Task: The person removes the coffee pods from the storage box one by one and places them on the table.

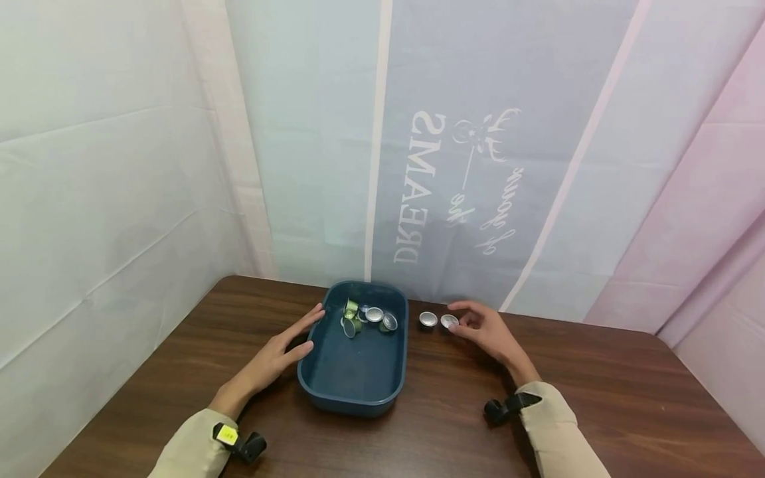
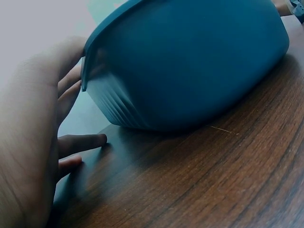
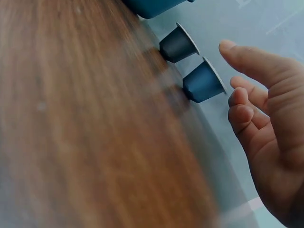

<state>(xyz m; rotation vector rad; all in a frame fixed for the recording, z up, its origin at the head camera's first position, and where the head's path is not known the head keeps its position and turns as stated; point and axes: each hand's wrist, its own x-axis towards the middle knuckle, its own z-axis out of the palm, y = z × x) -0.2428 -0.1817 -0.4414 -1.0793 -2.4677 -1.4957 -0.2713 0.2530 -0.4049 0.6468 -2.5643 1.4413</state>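
Observation:
A dark blue plastic tub [image 1: 357,388] stands in the middle of the brown table, with several small foil-topped capsules [image 1: 366,317] at its far end. My left hand [image 1: 309,330] lies flat against the tub's left rim with straight fingers; the left wrist view shows those fingers [image 2: 71,80] touching the tub wall [image 2: 190,61]. Two more capsules stand on the table right of the tub, one nearer it [image 1: 427,319] [image 3: 178,44] and one beside my right hand [image 1: 449,322] [image 3: 203,81]. My right hand [image 1: 459,317] [image 3: 237,80] hovers by that capsule, fingers loosely bent, holding nothing.
The wooden table [image 1: 597,392] is boxed in by cloth walls on the left, back and right; the back cloth [image 1: 466,172] carries mirrored lettering. Bare wood lies in front of the tub and to the right of my right hand.

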